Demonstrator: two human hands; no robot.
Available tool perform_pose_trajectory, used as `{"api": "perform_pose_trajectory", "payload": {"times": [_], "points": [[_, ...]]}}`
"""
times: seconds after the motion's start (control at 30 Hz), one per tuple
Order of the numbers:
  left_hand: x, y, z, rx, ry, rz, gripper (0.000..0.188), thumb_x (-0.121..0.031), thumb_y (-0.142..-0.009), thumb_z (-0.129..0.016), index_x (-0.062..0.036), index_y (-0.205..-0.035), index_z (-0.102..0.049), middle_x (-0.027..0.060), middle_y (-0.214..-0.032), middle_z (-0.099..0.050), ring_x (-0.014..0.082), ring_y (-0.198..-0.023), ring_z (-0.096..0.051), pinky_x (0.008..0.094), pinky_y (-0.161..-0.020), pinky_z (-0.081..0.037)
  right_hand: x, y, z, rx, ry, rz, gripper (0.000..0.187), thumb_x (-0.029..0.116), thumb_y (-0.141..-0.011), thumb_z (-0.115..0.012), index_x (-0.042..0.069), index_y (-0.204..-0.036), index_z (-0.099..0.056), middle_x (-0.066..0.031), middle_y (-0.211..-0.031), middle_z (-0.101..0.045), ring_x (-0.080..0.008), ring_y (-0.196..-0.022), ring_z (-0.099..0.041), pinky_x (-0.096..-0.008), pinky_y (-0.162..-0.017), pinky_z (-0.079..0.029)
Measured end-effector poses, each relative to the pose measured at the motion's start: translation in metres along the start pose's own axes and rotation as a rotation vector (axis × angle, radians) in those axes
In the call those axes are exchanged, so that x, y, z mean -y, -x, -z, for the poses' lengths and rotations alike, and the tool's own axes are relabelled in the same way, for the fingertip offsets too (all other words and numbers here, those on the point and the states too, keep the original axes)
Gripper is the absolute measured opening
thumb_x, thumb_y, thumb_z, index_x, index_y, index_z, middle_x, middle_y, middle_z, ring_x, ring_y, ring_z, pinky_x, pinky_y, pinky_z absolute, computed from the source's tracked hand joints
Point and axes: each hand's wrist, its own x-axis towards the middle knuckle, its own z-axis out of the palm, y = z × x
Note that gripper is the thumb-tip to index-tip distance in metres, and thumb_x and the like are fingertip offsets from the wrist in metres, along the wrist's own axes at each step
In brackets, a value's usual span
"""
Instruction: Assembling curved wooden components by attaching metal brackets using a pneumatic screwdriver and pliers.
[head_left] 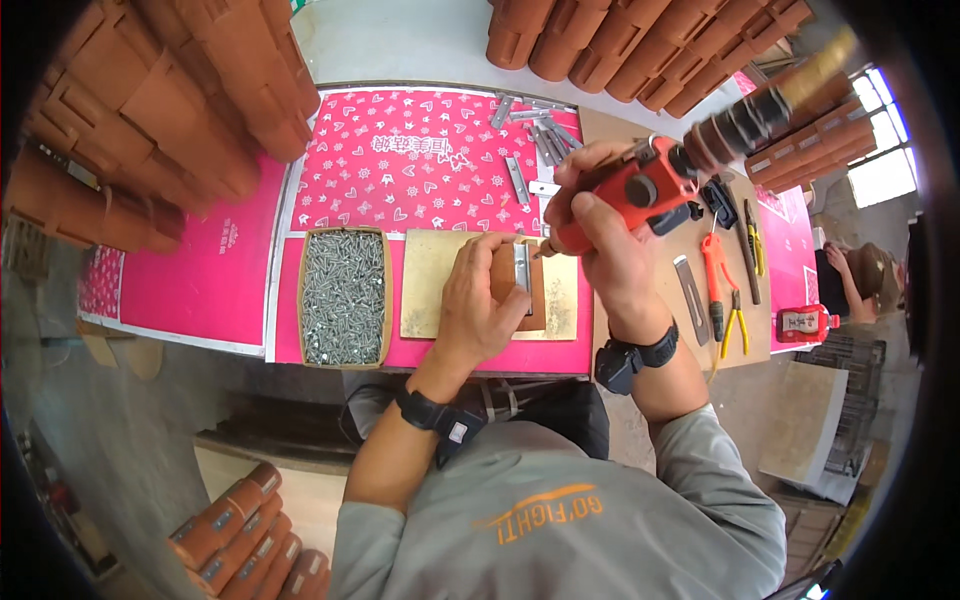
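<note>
My left hand is closed round a reddish-brown piece on a pale wooden board. Its thumb presses near the lower end of a slim metal strip that lies along the top of the piece. My right hand grips a red power screwdriver, with a thick dark hose rising behind it to the upper right. The tool slants down to the left, its tip close to the upper right side of the strip. Whether the tip touches a screw is too small to tell.
Left of the board stands a box full of small screws. Loose metal strips lie at the back. Cutting pliers and other hand tools lie on the right. Stacked reddish-brown pieces rise at left. Another person is at far right.
</note>
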Motion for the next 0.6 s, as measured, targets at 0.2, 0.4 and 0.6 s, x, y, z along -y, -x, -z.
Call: {"api": "perform_pose_trajectory", "payload": {"times": [0.2,0.4,0.6], "points": [[0.000,-0.002,-0.003,-0.010,0.056,0.044,0.048,-0.016,-0.078,-0.059,0.0008,-0.122,-0.052,0.0213,-0.115,-0.057,0.0384,-0.108,-0.057,0.0437,-0.097,-0.045,0.039,-0.004,0.019,0.042,0.229,-0.156,0.024,-0.004,-0.082,-0.066,0.000,-0.105,-0.059,-0.0072,-0.093,-0.065,-0.0105,-0.072,-0.063,-0.0258,-0.060,-0.052],[0.012,0.003,-0.007,-0.026,0.149,0.079,0.049,-0.011,-0.077,-0.056,0.0020,-0.125,-0.052,0.0181,-0.114,-0.058,0.0299,-0.107,-0.058,0.0389,-0.097,-0.046,0.014,0.015,0.034,0.034,0.222,-0.127,0.027,0.001,-0.084,-0.073,0.003,-0.107,-0.060,-0.0031,-0.097,-0.065,-0.0105,-0.093,-0.061,-0.0294,-0.085,-0.051],[0.010,0.005,-0.004,0.030,0.208,0.139,0.052,-0.009,-0.079,-0.055,0.0028,-0.129,-0.050,0.0166,-0.120,-0.057,0.0257,-0.112,-0.057,0.0370,-0.100,-0.045,0.003,0.020,0.040,0.016,0.407,0.009,0.022,0.001,-0.087,-0.069,0.004,-0.107,-0.060,-0.0010,-0.098,-0.062,-0.0093,-0.092,-0.058,-0.0284,-0.083,-0.050]]}}
